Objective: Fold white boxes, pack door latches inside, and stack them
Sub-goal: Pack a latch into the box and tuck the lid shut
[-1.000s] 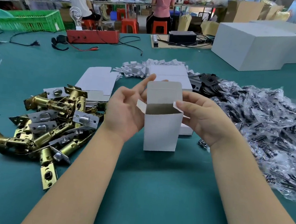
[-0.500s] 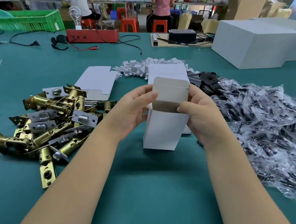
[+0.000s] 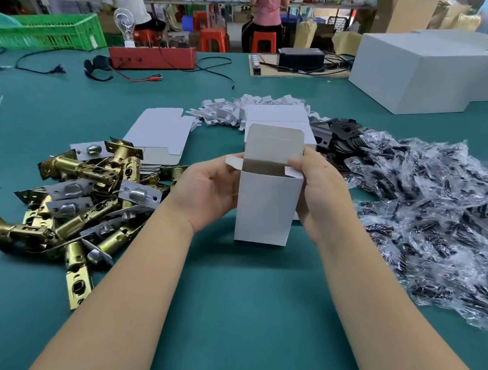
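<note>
A small white box stands upright on the green table, its top lid flap raised and both side flaps spread outward. My left hand grips its left side, and my right hand holds its right side with the thumb on the right flap. The inside looks empty. A pile of brass door latches lies to the left. Flat unfolded white boxes lie behind the latches. Closed white boxes sit directly behind the held box.
A heap of clear plastic bags with dark parts fills the right side. Black plates and white card scraps lie at the back. Large white cartons, a red device and a green crate stand farther off.
The lid flap, pushed down over the opening half a second ago, now stands up again. The side flaps are spread out once more. Both hands stay on the box.
</note>
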Action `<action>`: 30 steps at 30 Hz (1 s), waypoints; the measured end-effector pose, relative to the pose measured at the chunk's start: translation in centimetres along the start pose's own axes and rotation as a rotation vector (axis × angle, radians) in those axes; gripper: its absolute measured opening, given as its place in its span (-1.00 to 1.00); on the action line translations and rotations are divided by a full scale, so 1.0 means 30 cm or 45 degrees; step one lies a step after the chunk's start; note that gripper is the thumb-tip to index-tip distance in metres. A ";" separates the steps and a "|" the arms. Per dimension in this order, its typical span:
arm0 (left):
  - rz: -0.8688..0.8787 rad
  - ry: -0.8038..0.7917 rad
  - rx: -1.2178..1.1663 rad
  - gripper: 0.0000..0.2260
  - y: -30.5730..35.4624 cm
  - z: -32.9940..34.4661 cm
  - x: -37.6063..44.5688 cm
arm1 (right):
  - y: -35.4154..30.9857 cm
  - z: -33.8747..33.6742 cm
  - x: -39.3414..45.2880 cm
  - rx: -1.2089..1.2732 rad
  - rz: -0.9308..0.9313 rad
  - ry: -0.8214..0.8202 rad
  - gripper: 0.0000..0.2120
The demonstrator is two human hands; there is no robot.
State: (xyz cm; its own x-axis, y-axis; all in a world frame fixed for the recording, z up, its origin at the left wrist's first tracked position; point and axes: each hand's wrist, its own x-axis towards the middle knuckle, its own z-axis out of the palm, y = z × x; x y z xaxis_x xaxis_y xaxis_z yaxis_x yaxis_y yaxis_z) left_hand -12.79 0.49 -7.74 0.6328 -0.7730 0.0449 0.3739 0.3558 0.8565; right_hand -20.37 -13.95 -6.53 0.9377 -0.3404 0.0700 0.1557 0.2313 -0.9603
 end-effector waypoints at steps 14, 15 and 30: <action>0.263 0.199 0.374 -0.63 0.004 0.063 -0.001 | -0.004 0.009 -0.015 -0.031 -0.274 -0.043 -0.71; 0.318 0.204 0.382 -0.59 0.003 0.066 -0.003 | -0.005 0.007 -0.013 -0.026 -0.297 -0.060 -0.69; 0.181 -0.176 0.615 -0.70 0.078 -0.015 -0.059 | -0.035 -0.082 -0.020 -0.424 -0.261 -0.415 -0.92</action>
State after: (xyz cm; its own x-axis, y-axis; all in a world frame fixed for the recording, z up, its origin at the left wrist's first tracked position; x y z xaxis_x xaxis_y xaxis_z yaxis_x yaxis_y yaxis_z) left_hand -12.73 2.94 -6.06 0.5473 -0.8083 0.2171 -0.0849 0.2045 0.9752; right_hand -21.85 -16.23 -6.21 0.9548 -0.0338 0.2953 0.2887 -0.1312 -0.9484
